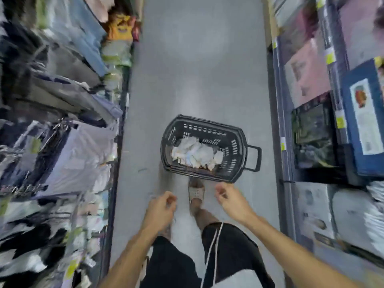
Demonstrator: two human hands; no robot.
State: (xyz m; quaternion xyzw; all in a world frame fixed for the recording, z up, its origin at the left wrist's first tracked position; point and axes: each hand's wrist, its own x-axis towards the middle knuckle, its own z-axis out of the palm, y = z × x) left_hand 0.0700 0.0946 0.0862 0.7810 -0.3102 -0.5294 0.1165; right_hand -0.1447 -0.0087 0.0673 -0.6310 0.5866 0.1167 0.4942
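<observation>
A dark plastic shopping basket stands on the grey aisle floor just ahead of my feet, its pull handle sticking out to the right. White packaged goods lie inside it. My left hand hangs over the floor below and left of the basket, fingers loosely curled, holding nothing. My right hand hovers just below the basket's near rim, fingers loosely curled, also holding nothing. Neither hand touches the basket.
Racks of hanging and folded clothes line the left side of the aisle. Shelves with boxed bedding and packages line the right. The grey floor runs ahead between them. My sandalled foot stands just behind the basket.
</observation>
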